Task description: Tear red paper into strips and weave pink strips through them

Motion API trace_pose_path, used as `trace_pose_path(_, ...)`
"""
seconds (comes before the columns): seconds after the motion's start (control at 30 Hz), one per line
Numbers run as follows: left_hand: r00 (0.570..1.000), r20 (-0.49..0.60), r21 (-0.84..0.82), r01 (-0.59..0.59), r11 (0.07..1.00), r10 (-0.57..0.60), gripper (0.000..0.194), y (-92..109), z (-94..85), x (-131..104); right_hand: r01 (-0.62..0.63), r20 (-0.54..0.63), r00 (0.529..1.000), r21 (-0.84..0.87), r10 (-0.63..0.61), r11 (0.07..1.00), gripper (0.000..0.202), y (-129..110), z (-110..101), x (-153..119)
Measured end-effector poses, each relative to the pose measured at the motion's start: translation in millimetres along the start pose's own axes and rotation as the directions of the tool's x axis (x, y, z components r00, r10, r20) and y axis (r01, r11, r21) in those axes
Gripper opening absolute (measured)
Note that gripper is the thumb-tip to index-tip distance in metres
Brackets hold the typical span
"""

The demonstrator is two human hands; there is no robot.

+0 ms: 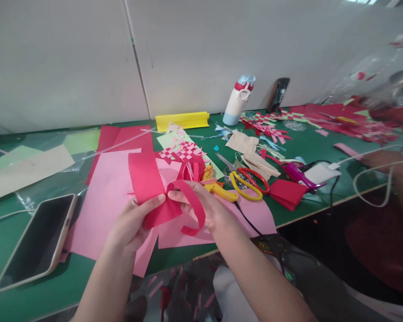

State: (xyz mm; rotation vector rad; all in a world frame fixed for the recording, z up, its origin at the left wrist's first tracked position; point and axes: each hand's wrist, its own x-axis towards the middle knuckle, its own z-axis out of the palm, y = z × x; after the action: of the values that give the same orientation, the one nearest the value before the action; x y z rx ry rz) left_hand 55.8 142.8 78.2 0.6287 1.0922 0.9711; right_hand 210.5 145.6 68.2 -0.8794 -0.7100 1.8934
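Observation:
A sheet of red paper (146, 176) is pinched in my left hand (139, 219), thumb on top and fingers underneath. My right hand (201, 203) is closed at the sheet's right edge and grips a narrow red paper strip (196, 208), which curls round over the fingers. Both hands meet near the middle of the paper, above sheets of pink paper (110, 192). Just right of my right hand lie a yellow hot glue gun (223, 192) and scissors (246, 185) with yellow and red handles. Some right fingers are hidden behind the strip.
At the left lies a phone (36, 241). A bottle (238, 100) and a dark upright object (278, 95) stand by the wall. Woven red-and-pink paper pieces (184, 152), folded yellow paper (182, 120) and a purple tool (300, 176) lie on the green table. Another person's arm (386, 161) reaches in from the right.

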Motion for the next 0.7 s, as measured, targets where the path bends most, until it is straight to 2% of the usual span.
trace_pose_path(0.13, 1.000, 0.005, 0.003, 0.013, 1.000, -0.013, 0.044, 0.5, 0.2, -0.4, 0.027, -0.006, 1.000, 0.052, -0.027, 0.998, 0.025, -1.5, 2.6, -0.9)
trace_pose_path(0.4, 0.999, 0.028, -0.003, -0.025, 1.000, 0.025, 0.046, 1.4, -0.6, 0.0, 0.025, -0.031, 0.999, 0.006, -0.025, 1.000, 0.030, -0.9, 0.2, 2.4)
trace_pose_path(0.57, 0.998, 0.054, -0.062, 0.028, 0.998, -0.025, 0.035, 2.2, 2.1, -2.3, 0.027, -0.004, 1.000, -0.020, -0.027, 0.999, 0.029, -2.8, 2.1, -0.8)
trace_pose_path(0.7, 0.996, 0.070, -0.105, 0.071, 0.992, -0.064, 0.029, 1.7, 1.6, -3.0, 0.081, -0.002, 0.997, 0.011, -0.081, 0.997, 0.027, -3.1, 3.3, -2.8)
